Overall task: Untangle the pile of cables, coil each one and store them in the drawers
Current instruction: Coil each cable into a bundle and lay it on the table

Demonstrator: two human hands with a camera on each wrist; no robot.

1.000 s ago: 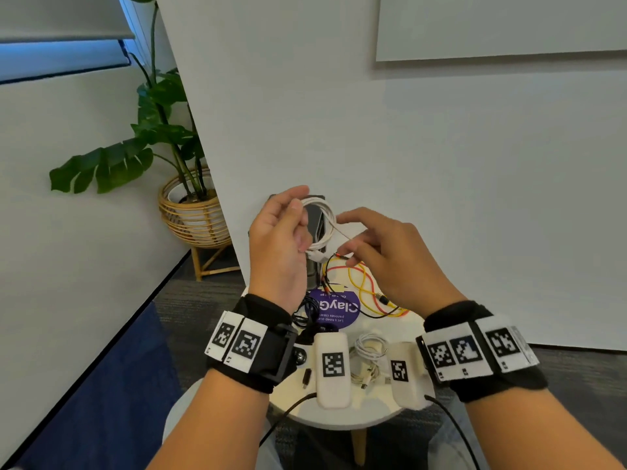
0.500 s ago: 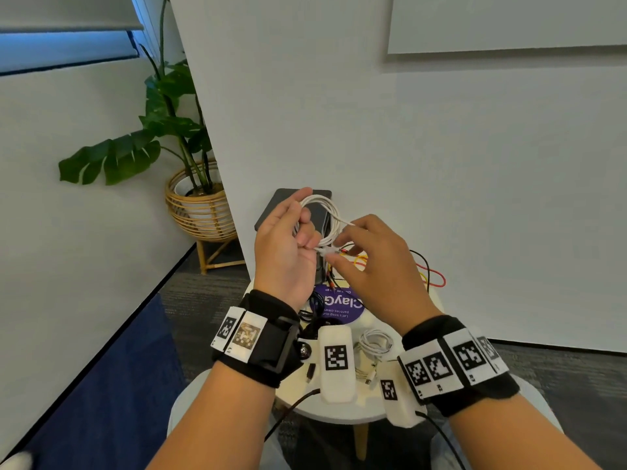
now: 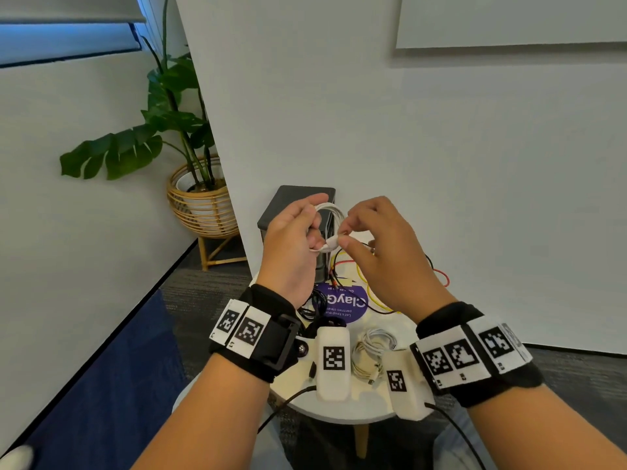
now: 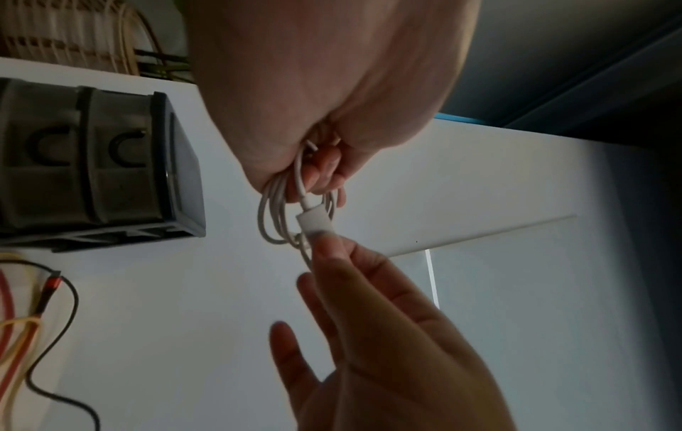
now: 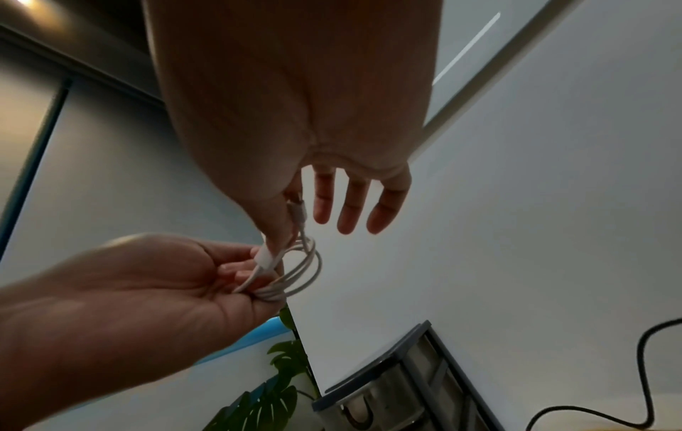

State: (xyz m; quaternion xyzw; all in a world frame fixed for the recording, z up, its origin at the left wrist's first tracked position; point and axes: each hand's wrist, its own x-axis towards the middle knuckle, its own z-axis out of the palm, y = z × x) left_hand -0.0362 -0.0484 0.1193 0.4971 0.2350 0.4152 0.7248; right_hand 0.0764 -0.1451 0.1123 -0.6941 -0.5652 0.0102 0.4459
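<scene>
My left hand (image 3: 295,239) (image 4: 314,163) grips a small coil of white cable (image 3: 330,215) (image 4: 276,215) (image 5: 299,271) held up above the round white table (image 3: 342,407). My right hand (image 3: 346,237) (image 5: 291,221) pinches the cable's white plug end (image 3: 331,245) (image 4: 314,222) (image 5: 266,256) between thumb and forefinger, its other fingers spread. A dark drawer unit (image 3: 298,205) (image 4: 92,163) (image 5: 398,379) stands behind the hands. A tangle of red, yellow and black cables (image 3: 353,273) (image 4: 22,315) lies on the table, with another coiled white cable (image 3: 371,349) at the front.
A purple round sticker (image 3: 341,303) and a black cable bundle (image 3: 310,307) lie on the table. A white wall (image 3: 441,164) rises right behind the table. A potted plant in a wicker basket (image 3: 200,201) stands on the floor to the left.
My right hand has risen from the tangle to the coil and now pinches the white plug beside my left fingers. The head view has shifted a little.
</scene>
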